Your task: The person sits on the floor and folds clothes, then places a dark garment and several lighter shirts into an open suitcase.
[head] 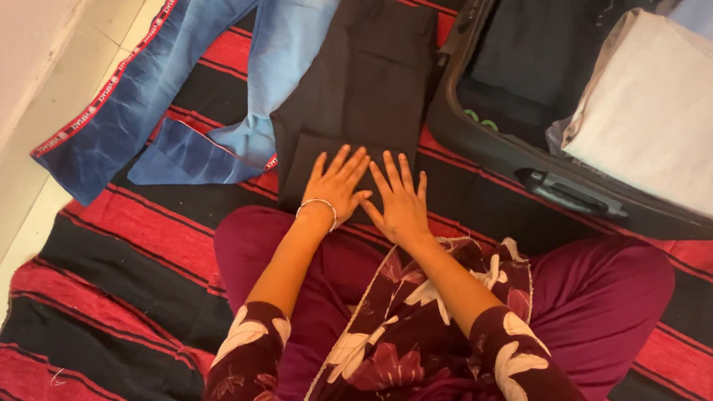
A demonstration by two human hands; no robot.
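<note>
Left hand point(336, 182) and right hand point(398, 201), fingers spread, press flat on folded black trousers point(362, 77)

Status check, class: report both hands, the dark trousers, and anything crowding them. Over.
Left hand and right hand flat, open, side by side on the folded dark trousers. Blue jeans lie alongside, left. Open suitcase close on the right.

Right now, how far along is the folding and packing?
Done: a beige stack and dark clothes lie folded in the suitcase. In hand: the left hand and right hand press flat on half-folded black trousers. Left: the jeans lie spread on the rug.
</note>
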